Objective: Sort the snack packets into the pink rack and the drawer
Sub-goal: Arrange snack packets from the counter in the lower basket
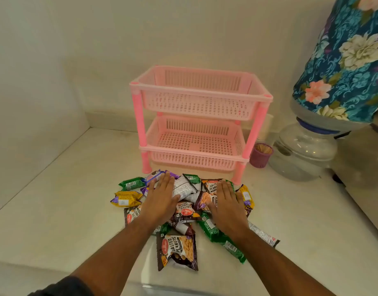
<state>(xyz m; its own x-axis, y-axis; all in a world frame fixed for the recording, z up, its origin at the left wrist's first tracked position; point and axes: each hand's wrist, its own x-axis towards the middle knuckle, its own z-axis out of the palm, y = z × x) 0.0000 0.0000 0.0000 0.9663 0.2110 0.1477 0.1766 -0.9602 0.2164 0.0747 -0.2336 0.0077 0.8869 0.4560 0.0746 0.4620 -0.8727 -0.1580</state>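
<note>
A heap of snack packets lies on the pale counter in front of a two-tier pink rack [201, 97], whose baskets hold nothing. The heap holds brown salted-peanut packets [178, 251], green packets [131, 183], yellow packets [126, 198] and a purple one [155, 175]. My left hand [160, 199] rests flat, palm down, on the left part of the heap. Flat on the right part lies my right hand [227, 208]. Both have fingers stretched out and grip nothing. No drawer is in view.
A small purple cup of toothpicks [261, 155] stands right of the rack. Beside it is a clear water dispenser jar [301, 152] under a floral blue cover [346, 60]. Walls close the counter at the back and left.
</note>
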